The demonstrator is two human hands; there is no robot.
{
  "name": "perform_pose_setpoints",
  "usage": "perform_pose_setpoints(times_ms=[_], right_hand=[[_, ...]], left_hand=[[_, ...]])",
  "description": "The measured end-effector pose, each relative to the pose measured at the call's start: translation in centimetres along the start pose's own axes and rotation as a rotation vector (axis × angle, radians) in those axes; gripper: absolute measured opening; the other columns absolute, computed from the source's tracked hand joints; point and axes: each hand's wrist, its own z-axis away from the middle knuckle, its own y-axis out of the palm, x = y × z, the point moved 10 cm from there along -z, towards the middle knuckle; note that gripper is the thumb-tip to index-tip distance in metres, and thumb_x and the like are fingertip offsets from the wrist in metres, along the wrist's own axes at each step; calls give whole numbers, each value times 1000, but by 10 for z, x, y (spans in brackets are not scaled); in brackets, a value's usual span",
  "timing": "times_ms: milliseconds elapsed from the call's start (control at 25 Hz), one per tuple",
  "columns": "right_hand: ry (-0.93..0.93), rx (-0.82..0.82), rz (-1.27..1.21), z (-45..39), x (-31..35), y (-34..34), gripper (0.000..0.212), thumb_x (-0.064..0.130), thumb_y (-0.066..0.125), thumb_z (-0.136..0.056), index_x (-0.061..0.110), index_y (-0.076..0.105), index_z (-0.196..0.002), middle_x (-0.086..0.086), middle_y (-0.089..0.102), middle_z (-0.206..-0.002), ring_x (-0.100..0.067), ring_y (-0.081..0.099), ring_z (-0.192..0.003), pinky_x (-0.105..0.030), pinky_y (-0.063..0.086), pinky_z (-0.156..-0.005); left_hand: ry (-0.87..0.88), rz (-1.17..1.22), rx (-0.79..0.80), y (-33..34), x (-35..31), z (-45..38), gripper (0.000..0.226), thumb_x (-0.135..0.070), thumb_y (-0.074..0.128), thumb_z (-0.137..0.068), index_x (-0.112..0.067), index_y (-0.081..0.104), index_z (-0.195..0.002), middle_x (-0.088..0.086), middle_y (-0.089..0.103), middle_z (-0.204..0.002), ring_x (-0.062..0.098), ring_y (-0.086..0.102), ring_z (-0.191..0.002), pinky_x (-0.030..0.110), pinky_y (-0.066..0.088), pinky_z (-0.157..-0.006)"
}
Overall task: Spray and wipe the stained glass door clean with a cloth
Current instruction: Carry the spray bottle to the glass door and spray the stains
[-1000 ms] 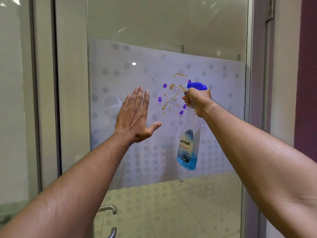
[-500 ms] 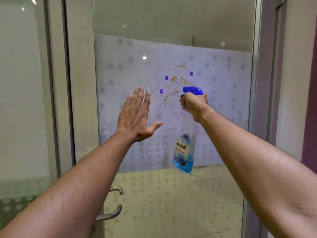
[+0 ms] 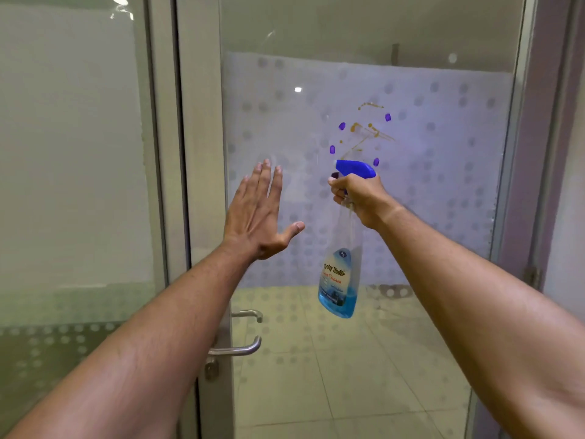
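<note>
A: What sits nearest?

B: Two bare forearms, reaching from the near edge toward the glass door (image 3: pixel 427 217). Between them, low and left of centre, a metal door handle (image 3: pixel 235 348) is fixed to the door's pale frame (image 3: pixel 202 153), with a small round lock just beneath it.

A: And the hands?

B: The left hand (image 3: pixel 256 213) is raised flat, fingers straight and close together, thumb spread out to the right. It holds nothing. Whether the palm touches the glass I cannot tell.

A: The right one?

B: The right hand (image 3: pixel 361 198) is wrapped around the neck of a spray bottle (image 3: pixel 340 274), fingers curled under its blue trigger head (image 3: pixel 354 168). The nozzle points left and away, at the glass. The clear bottle hangs below the fist, a little blue liquid in its bottom, a label on its side.

A: Where is the dirt?

B: Farther on, on the pane itself, just above the trigger head: thin brownish streaks and spots (image 3: pixel 367 134) with several purple blobs (image 3: pixel 342 126) around them. They lie on a frosted, dotted band (image 3: pixel 443 153) across the middle of the door.

A: Anything beyond?

B: Through the clear lower glass, a tiled floor (image 3: pixel 348 375). To the left stands another glass panel (image 3: pixel 72 153), to the right a purple wall edge (image 3: pixel 538 122).
</note>
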Motion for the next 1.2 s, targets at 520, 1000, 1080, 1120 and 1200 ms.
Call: perform_pose_setpoints(times_ms=[520,1000,1080,1120,1200], right_hand=[[42,166,-56,140,-30,136,62,13,79,-79,7,45,-132,-16,59,-121,-26,61,-108,-36,56,-89],[59,383,-91,253,-12,214,67,19,78,-81,9,40,-135,-12,56,-120,-22,60,-103,-29,56,-77],[46,441,-117,271,-4,222,59,19,78,-81,9,44,-129,-10,58,-113,-19,60,-97,-28,55,-75],[34,481,-129,280,0,227,53,18,78,-81,7,48,-125,-10,59,-108,-18,60,-93,-29,54,-74],[26,558,-150,299,6,235,48,18,77,-82,4,54,-122,-13,61,-106,-20,61,-92,-32,54,-78]], left_hand=[[-120,-51,131,-60,92,148,105,-73,34,-83,-9,-9,-155,16,-12,-163,27,-9,-151,42,1,-123],[-258,-195,166,-158,134,239,103,-72,31,-84,-9,-11,-154,18,-11,-163,29,-8,-151,44,2,-123],[-290,-246,174,-177,135,252,103,-73,29,-84,-9,-12,-154,18,-10,-163,29,-8,-151,45,3,-123],[-309,-264,177,-186,135,259,103,-73,28,-84,-9,-12,-154,18,-11,-163,29,-9,-151,45,3,-123],[-344,-290,191,-205,132,274,104,-72,29,-83,-9,-12,-154,17,-12,-163,29,-10,-151,45,3,-123]])
